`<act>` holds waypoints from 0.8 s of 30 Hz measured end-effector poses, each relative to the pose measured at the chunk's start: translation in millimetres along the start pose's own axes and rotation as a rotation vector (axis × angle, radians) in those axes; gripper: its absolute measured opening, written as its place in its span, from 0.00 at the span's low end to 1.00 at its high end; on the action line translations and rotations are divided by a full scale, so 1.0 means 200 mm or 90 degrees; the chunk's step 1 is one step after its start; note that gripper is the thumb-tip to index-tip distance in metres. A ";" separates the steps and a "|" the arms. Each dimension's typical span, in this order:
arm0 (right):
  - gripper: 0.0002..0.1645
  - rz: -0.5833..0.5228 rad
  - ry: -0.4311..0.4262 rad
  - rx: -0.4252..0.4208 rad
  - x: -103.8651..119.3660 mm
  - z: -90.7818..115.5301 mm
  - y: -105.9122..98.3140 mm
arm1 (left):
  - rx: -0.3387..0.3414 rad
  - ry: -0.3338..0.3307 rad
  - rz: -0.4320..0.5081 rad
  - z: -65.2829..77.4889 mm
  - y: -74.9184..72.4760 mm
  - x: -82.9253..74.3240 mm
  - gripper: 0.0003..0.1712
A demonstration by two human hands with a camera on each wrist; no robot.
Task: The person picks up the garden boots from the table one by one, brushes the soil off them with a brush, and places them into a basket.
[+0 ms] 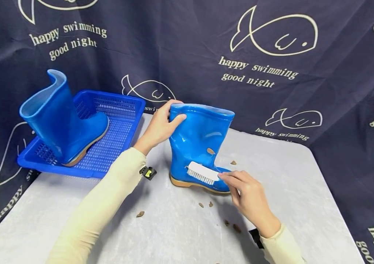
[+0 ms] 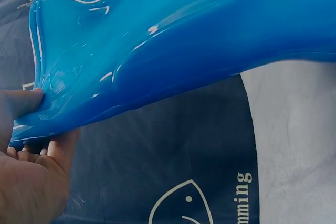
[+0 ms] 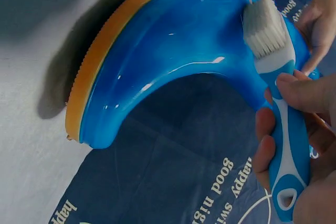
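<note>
A blue rubber boot (image 1: 190,143) with a tan sole stands on the table, toe to the right. My left hand (image 1: 160,126) grips its upper rim, thumb outside; in the left wrist view the boot's shaft (image 2: 173,51) fills the top. My right hand (image 1: 247,194) holds a scrub brush by its blue and white handle (image 3: 291,145). The brush's white head (image 1: 203,171) overlaps the boot's ankle and instep in the head view, its bristles (image 3: 262,30) pale and short. A brown flake (image 1: 210,151) shows against the boot's shaft.
A blue plastic basket (image 1: 130,106) stands at the left with a second blue boot (image 1: 58,121) upright in it. Several brown flakes (image 1: 140,214) lie scattered on the pale table (image 1: 289,205). A dark printed cloth (image 1: 193,47) hangs behind the table's back edge.
</note>
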State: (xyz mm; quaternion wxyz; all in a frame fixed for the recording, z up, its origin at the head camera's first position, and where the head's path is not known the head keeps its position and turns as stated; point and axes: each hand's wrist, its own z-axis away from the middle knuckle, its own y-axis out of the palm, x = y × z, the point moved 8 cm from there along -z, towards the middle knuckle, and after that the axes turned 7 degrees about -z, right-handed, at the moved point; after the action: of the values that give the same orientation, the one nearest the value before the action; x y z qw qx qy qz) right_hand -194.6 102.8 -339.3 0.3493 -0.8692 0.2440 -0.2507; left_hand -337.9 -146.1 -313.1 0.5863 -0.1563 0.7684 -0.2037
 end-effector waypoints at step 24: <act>0.16 -0.025 0.025 -0.048 0.02 -0.06 -0.01 | -0.002 -0.026 0.007 -0.02 -0.01 0.03 0.25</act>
State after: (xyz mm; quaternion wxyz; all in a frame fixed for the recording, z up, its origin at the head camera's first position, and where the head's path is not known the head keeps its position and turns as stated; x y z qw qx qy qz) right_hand -198.6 94.8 -329.1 0.3063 -0.8815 0.2427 -0.2649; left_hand -342.7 -150.6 -316.3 0.6028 -0.1575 0.7573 -0.1959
